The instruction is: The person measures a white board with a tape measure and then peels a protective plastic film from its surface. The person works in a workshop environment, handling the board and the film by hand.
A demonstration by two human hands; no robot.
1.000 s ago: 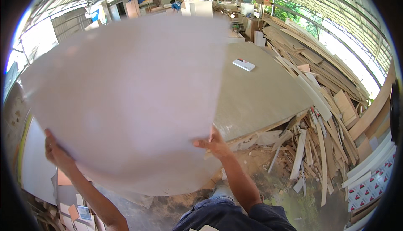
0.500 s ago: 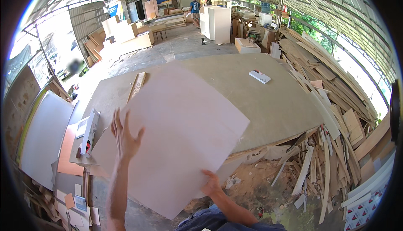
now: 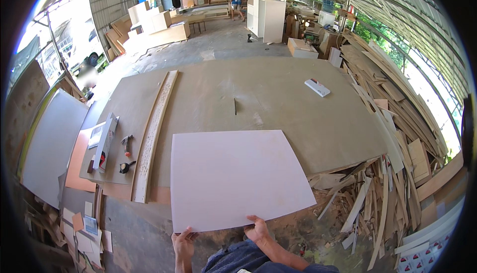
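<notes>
Both hands grip the near edge of a large pale sheet (image 3: 233,178) that lies flat on the broad brown table (image 3: 278,104), its near part overhanging the table's edge. The left hand (image 3: 184,240) has its fingers (image 3: 188,232) curled up onto the sheet's near left corner, closed on the edge. The right hand (image 3: 258,230) pinches the same edge a little to the right, its fingers folded over the board; how far they reach underneath cannot be told from this angle.

Beyond the fingers, to the left of the sheet, a long narrow wooden strip (image 3: 154,129) runs away across the table. Further left lie a small hammer (image 3: 126,141) and a tape measure (image 3: 124,166). Far past the fingers to the right sits a white sanding block (image 3: 317,87). A heap of wood offcuts (image 3: 392,173) lies right of the table.
</notes>
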